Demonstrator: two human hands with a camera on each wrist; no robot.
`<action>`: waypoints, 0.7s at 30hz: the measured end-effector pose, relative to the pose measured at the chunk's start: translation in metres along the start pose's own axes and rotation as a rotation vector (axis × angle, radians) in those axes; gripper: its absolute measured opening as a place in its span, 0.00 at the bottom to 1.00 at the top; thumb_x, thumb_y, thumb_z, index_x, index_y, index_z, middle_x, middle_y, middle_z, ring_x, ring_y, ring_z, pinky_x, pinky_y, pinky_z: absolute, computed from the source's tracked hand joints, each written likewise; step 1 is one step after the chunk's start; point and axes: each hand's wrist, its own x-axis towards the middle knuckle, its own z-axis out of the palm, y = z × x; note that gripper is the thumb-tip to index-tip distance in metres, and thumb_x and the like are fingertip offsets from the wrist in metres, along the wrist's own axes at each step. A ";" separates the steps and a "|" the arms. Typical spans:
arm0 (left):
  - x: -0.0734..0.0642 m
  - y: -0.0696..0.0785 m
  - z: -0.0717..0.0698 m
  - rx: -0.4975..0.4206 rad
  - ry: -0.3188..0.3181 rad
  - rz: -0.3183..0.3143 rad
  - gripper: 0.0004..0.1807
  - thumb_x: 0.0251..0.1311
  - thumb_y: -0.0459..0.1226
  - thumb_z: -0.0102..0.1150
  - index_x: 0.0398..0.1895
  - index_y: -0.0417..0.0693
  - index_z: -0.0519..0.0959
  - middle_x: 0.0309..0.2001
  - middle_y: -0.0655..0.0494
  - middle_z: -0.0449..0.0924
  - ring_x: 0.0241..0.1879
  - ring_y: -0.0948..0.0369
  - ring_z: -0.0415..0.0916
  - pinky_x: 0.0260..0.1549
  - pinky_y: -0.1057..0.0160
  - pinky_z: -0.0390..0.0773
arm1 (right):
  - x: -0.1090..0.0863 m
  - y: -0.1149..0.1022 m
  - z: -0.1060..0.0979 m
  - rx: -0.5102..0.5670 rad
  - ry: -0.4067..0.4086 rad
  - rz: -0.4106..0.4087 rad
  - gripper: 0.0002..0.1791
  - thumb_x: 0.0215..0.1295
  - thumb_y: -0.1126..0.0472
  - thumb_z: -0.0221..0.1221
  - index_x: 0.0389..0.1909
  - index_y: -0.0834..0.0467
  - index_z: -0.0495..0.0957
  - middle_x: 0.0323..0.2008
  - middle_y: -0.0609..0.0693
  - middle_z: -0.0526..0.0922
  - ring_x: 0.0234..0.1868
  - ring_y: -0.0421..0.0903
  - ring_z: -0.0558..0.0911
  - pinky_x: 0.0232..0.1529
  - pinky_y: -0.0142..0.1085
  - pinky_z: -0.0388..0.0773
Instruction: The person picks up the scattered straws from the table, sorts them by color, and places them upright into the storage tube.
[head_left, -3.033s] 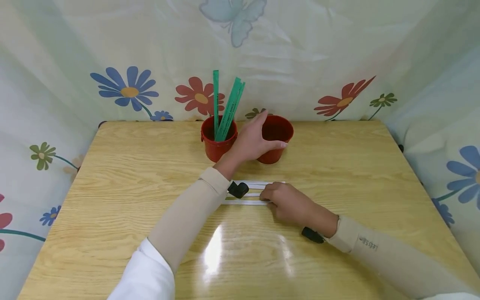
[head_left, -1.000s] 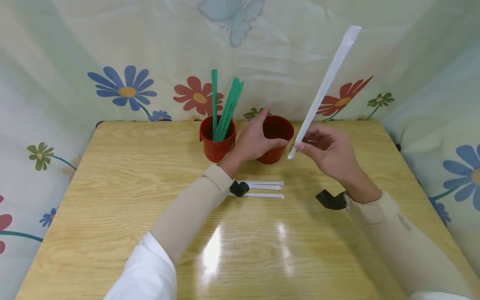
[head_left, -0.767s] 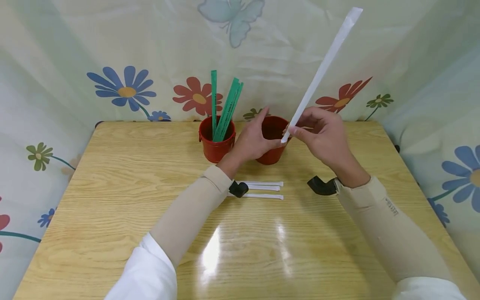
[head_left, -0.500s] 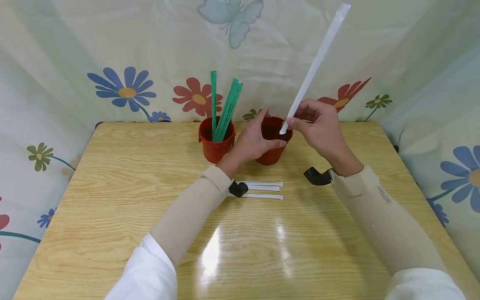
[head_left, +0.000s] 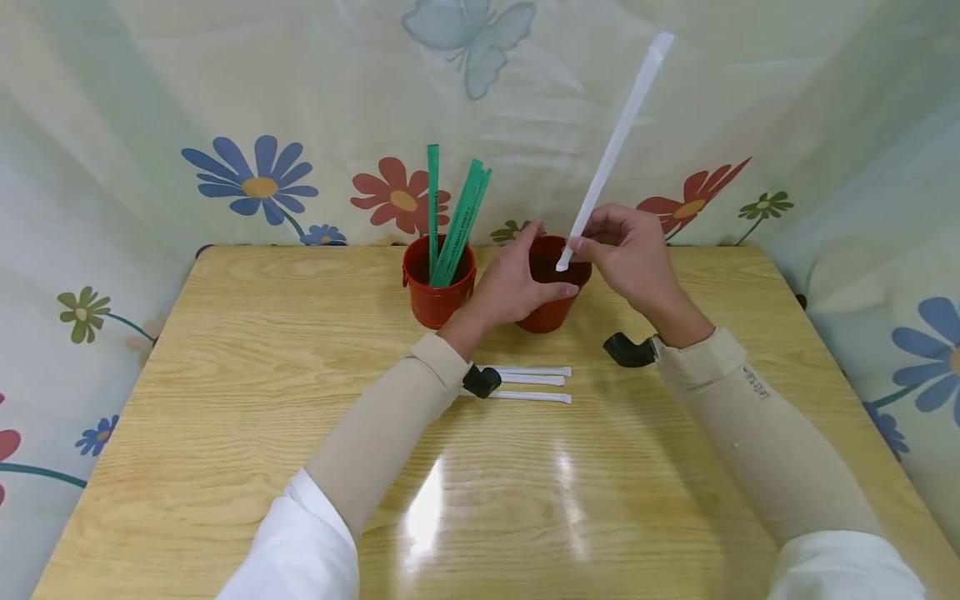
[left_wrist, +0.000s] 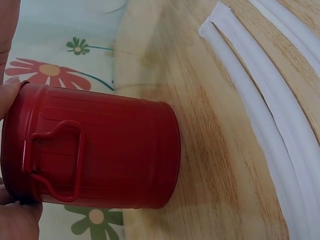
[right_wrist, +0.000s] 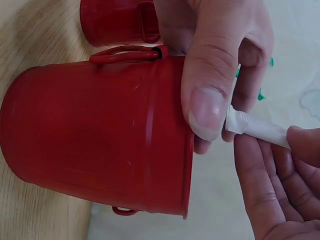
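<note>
My left hand [head_left: 510, 287] grips the rim of a small red metal bucket [head_left: 551, 317], thumb at the near side and fingers at the far side. In the left wrist view this bucket [left_wrist: 115, 155] shows its folded side handle. My right hand [head_left: 633, 254] pinches a white paper-wrapped straw [head_left: 618, 137] near its lower end, between thumb and fingers. The straw slants up to the right. Its lower tip overlaps the bucket's mouth in the head view. In the right wrist view the straw's tip [right_wrist: 237, 121] is just above the rim, beside my left thumb [right_wrist: 207, 107].
Several green-wrapped straws [head_left: 457, 233] stand in a second red bucket [head_left: 442, 310] on the left. Three white-wrapped straws [head_left: 532, 396] lie on the wooden table [head_left: 285, 400] in front, partly hidden by my left wrist. A flowered curtain [head_left: 600, 100] hangs behind.
My right hand has lifted a white straw from the ones on the table, tilted it upright, and brought it leftward over the right bucket. My left hand has stayed at that bucket.
</note>
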 end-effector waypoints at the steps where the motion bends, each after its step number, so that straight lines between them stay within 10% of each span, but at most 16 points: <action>1: 0.000 0.000 0.000 -0.002 -0.002 0.001 0.47 0.53 0.52 0.71 0.72 0.55 0.56 0.64 0.53 0.70 0.63 0.56 0.70 0.61 0.56 0.77 | 0.001 0.000 0.000 0.003 -0.006 0.017 0.10 0.64 0.65 0.64 0.41 0.68 0.82 0.34 0.53 0.86 0.32 0.38 0.88 0.37 0.28 0.85; 8: 0.000 0.002 0.001 0.003 0.006 0.003 0.51 0.52 0.51 0.72 0.75 0.53 0.53 0.66 0.52 0.70 0.65 0.53 0.70 0.65 0.53 0.74 | 0.003 0.006 -0.006 -0.200 0.032 0.105 0.16 0.68 0.55 0.60 0.45 0.64 0.85 0.40 0.62 0.88 0.29 0.35 0.87 0.33 0.22 0.81; 14: -0.001 0.003 0.001 -0.003 0.000 -0.001 0.52 0.52 0.51 0.72 0.76 0.55 0.52 0.67 0.51 0.69 0.66 0.53 0.69 0.65 0.52 0.73 | -0.015 0.011 -0.006 -0.273 0.139 0.001 0.12 0.67 0.57 0.61 0.37 0.62 0.87 0.31 0.61 0.88 0.24 0.31 0.84 0.28 0.22 0.79; 21: -0.001 0.003 0.000 0.035 0.004 0.004 0.49 0.54 0.51 0.71 0.74 0.55 0.53 0.66 0.53 0.69 0.64 0.56 0.70 0.64 0.52 0.75 | -0.063 0.013 0.017 -0.231 -0.032 -0.142 0.04 0.62 0.67 0.65 0.35 0.62 0.87 0.31 0.58 0.89 0.28 0.36 0.85 0.31 0.21 0.80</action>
